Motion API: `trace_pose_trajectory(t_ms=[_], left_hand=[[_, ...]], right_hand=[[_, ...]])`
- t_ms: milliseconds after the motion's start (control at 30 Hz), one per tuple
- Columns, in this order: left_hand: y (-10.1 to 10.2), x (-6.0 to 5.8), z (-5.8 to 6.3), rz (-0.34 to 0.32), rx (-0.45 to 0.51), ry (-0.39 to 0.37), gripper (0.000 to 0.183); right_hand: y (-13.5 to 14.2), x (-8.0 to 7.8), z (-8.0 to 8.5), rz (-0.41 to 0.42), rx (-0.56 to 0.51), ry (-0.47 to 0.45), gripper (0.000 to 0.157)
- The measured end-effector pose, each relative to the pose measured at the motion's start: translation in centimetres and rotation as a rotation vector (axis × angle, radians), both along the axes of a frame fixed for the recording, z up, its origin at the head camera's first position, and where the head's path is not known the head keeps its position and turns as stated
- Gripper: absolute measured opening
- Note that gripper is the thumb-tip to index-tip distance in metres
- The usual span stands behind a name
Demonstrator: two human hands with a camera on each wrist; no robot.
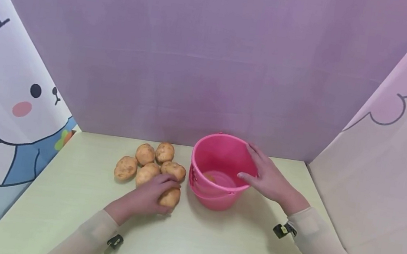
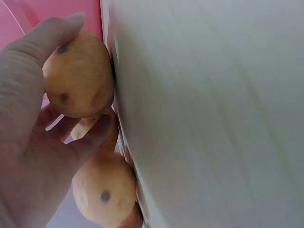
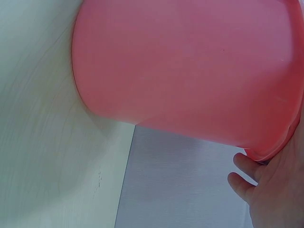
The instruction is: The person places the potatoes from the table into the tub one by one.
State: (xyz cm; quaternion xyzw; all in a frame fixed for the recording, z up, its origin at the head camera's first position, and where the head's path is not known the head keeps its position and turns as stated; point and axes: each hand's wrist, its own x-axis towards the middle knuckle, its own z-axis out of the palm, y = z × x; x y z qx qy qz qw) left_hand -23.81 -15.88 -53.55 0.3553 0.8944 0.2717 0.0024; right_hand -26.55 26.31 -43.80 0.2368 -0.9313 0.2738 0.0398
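My left hand (image 1: 147, 195) curls over the nearest potato (image 1: 170, 197), at the front right of a group. In the left wrist view, thumb and fingers lie on opposite sides of this potato (image 2: 80, 76), close to the tabletop. Several other brown potatoes (image 1: 126, 168) sit just behind and left of that hand. Right of them stands a pink bucket (image 1: 217, 195), upright, its handle hanging at the front. My right hand (image 1: 270, 179) holds the bucket's right rim, thumb over the inner side. Something tan (image 1: 209, 177) shows at the bottom inside, partly hidden by the near wall.
The pale wooden table (image 1: 201, 249) ends at a purple cloth wall (image 1: 204, 65) behind the bucket and potatoes. Printed cloths flank it, with a cartoon rabbit (image 1: 27, 92) on the left one. Both wrists have small black clips (image 1: 284, 230) at the sleeves.
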Motion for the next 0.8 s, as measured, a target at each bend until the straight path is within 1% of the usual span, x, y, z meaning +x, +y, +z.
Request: trace_pose_trajectory(t_ms=[200,467,800], left_hand=[[0.04,-0.13,-0.33,-0.023,-0.001,-0.016,0.072],[0.07,0.03,-0.1,-0.04,0.012,-0.024,0.07],[0.12,0.12,0.0,-0.031,0.023,-0.036,0.067]], right_hand=[[0.03,0.02,0.04,-0.009,-0.006,-0.009,0.106],[-0.01,0.01,-0.09,-0.002,-0.009,-0.011,0.106],[0.05,-0.09,-0.13,0.0,-0.013,-0.013,0.105]])
